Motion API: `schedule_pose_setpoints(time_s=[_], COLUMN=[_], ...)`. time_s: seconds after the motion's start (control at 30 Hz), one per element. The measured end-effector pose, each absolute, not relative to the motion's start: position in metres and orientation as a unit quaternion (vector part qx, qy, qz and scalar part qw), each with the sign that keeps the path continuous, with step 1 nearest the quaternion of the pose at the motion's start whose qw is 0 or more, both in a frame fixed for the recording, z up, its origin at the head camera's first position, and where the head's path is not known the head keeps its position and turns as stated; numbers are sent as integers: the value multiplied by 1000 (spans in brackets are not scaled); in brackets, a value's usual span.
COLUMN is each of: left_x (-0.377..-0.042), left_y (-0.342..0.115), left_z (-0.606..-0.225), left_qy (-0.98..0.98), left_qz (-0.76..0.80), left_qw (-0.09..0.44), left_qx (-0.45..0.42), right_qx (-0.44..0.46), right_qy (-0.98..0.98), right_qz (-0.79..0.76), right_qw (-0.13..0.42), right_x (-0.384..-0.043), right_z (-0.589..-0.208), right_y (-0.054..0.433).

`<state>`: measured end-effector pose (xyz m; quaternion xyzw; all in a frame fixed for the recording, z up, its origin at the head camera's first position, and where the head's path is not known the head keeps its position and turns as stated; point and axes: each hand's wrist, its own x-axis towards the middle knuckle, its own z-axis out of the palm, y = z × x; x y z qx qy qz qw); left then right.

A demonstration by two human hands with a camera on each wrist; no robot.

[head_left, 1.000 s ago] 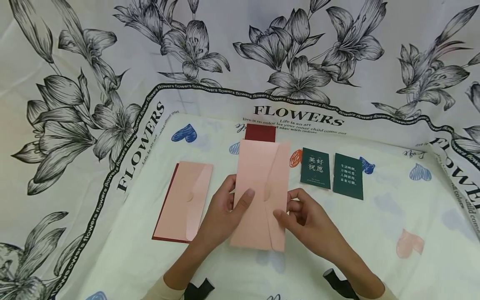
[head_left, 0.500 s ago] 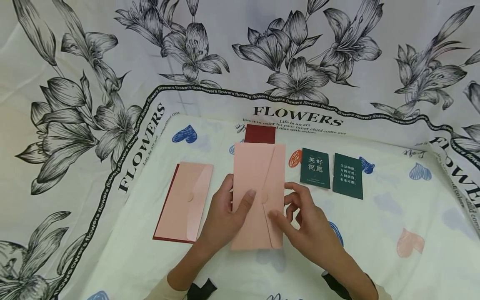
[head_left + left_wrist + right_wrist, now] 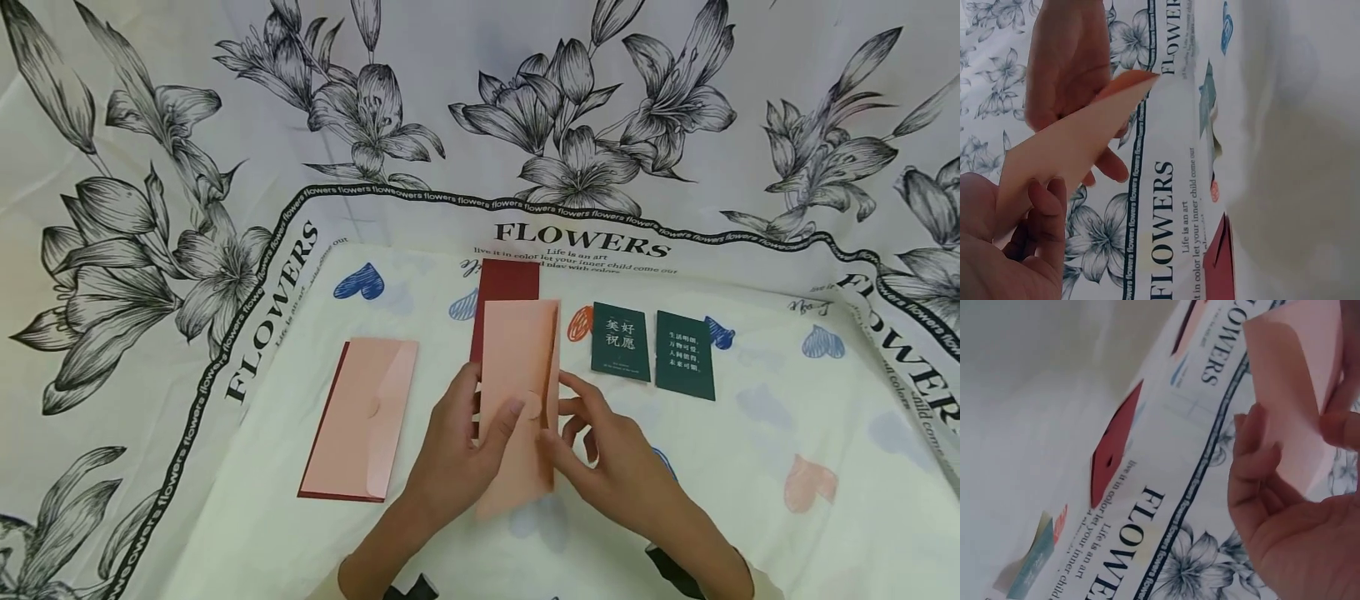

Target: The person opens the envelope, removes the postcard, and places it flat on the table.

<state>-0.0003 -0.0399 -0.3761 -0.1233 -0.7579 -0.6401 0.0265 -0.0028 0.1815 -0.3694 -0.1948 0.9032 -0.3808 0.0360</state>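
A pink envelope [image 3: 513, 350] is held upright above the sheet, its long flap on the right side bowed away from the body with a shadowed gap. My left hand [image 3: 453, 462] grips its left edge, thumb on the front and fingers behind. At the right edge my right hand [image 3: 615, 458] has its thumb by the flap and its fingers around the back; in the right wrist view that hand [image 3: 1297, 519] pinches the envelope [image 3: 1291, 394]. The inside of the envelope is hidden. Behind it lies a dark red envelope [image 3: 510, 282], partly covered from view.
Another pink envelope [image 3: 356, 417] lies on a dark red one at the left. Two dark green cards with white writing, one card [image 3: 620, 342] beside the other card [image 3: 686, 356], lie at the right. A flower-printed cloth [image 3: 420, 221] surrounds the pale heart-patterned sheet [image 3: 750, 517].
The held pink envelope has turned and tilted, and its flap now bows outward. More of the dark red envelope shows behind it. The head view has shifted slightly.
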Motion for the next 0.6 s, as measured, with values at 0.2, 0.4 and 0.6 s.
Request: schedule_pose_setpoints(time_s=[0.2, 0.4, 0.6], left_x=[-4, -3, -2], left_y=[-47, -50, -54], left_z=[-376, -375, -375], left_qy=[-738, -740, -720], left_qz=[-664, -660, -684], left_qw=[27, 27, -2], left_qx=[-120, -123, -119], right_qx=[-213, -231, -210], right_qy=[871, 846, 791], right_qz=[-439, -481, -573], right_qw=[47, 15, 42], right_x=[-2, 2, 3], right_z=[-363, -361, -357], right_y=[198, 205, 208])
